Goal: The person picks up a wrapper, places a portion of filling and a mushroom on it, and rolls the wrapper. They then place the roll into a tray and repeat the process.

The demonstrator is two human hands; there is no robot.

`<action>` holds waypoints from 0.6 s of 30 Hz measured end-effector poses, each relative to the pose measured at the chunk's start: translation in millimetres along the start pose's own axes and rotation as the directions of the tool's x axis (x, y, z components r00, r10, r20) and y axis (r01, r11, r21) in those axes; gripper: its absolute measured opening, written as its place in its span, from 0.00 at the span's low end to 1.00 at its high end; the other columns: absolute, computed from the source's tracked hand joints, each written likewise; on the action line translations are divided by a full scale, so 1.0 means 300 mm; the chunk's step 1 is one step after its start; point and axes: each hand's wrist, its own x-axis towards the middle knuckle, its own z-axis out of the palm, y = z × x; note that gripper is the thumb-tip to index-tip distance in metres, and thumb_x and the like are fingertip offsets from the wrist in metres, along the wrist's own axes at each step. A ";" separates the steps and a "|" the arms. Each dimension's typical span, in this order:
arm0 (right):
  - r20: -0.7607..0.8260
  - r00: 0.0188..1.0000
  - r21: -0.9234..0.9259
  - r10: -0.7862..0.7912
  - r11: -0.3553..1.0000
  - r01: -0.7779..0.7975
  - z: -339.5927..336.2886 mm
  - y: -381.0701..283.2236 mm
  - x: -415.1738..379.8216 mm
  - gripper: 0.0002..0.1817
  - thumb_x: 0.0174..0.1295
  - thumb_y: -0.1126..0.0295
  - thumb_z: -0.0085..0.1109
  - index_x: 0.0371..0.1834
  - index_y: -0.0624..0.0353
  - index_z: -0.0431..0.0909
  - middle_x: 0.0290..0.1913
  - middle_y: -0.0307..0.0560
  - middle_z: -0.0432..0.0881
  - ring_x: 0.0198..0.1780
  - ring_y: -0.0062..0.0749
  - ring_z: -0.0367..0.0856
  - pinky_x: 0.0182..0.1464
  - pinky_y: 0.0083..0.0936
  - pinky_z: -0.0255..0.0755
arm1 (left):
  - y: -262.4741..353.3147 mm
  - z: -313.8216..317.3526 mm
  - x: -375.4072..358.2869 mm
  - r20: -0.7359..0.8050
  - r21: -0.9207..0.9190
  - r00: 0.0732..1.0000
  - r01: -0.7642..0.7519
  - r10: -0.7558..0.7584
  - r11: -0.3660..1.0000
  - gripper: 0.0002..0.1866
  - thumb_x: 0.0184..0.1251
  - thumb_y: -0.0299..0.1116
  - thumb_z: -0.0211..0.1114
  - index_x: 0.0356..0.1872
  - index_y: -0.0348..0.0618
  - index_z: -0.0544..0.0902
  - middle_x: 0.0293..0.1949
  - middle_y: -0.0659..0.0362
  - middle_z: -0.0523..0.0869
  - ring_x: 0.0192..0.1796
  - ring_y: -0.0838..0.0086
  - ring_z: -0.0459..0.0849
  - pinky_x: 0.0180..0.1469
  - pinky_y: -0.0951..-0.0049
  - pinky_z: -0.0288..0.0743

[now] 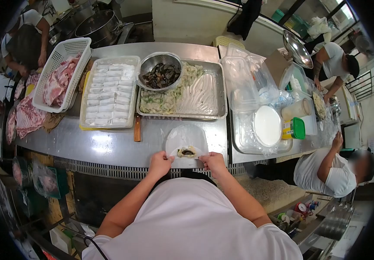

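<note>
White wrapper (186, 138) — left hand (160, 164), right hand (213, 162) pinching

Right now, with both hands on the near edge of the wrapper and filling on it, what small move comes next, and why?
Probably fold the near edge of the wrapper up over the filling. The left hand and right hand each pinch a near corner, the filling sits just beyond them, and the far part lies bare on the counter.
</note>
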 end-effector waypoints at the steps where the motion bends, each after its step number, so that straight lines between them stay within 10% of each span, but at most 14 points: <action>1: -0.023 0.999 0.003 -0.026 1.000 0.026 0.001 0.003 -0.004 0.10 0.63 0.73 0.80 0.36 0.60 0.84 0.26 0.37 0.81 0.23 0.21 0.77 0.24 0.24 0.75 | -0.006 0.004 0.000 -0.005 -0.016 1.000 -0.007 0.007 1.000 0.11 0.74 0.32 0.78 0.38 0.32 0.88 0.28 0.52 0.92 0.30 0.70 0.90 0.35 0.63 0.81; 9: -0.152 0.909 -0.062 -0.387 0.922 0.382 0.056 0.094 0.036 0.07 0.65 0.74 0.77 0.36 0.62 0.85 0.30 0.38 0.87 0.28 0.20 0.80 0.31 0.23 0.75 | 0.056 0.052 -0.049 -0.151 0.044 0.937 -0.313 0.316 0.949 0.08 0.70 0.28 0.79 0.39 0.38 0.87 0.39 0.53 0.91 0.40 0.65 0.91 0.43 0.62 0.84; 12: -0.129 0.870 -0.248 -0.475 0.865 0.436 0.106 0.036 -0.044 0.08 0.65 0.74 0.77 0.36 0.64 0.85 0.30 0.39 0.86 0.30 0.20 0.80 0.34 0.26 0.77 | 0.116 0.058 -0.039 -0.105 0.321 0.645 -0.699 0.757 0.639 0.07 0.67 0.26 0.78 0.40 0.41 0.87 0.51 0.51 0.89 0.54 0.55 0.89 0.56 0.55 0.83; 18: 0.053 0.606 -0.612 -0.794 0.454 0.648 0.114 0.061 -0.030 0.07 0.61 0.76 0.76 0.39 0.62 0.87 0.41 0.51 0.90 0.41 0.40 0.89 0.46 0.36 0.84 | 0.124 0.126 0.038 0.232 0.380 0.507 -0.833 0.830 0.403 0.12 0.58 0.27 0.75 0.42 0.41 0.84 0.54 0.50 0.88 0.60 0.48 0.85 0.64 0.49 0.79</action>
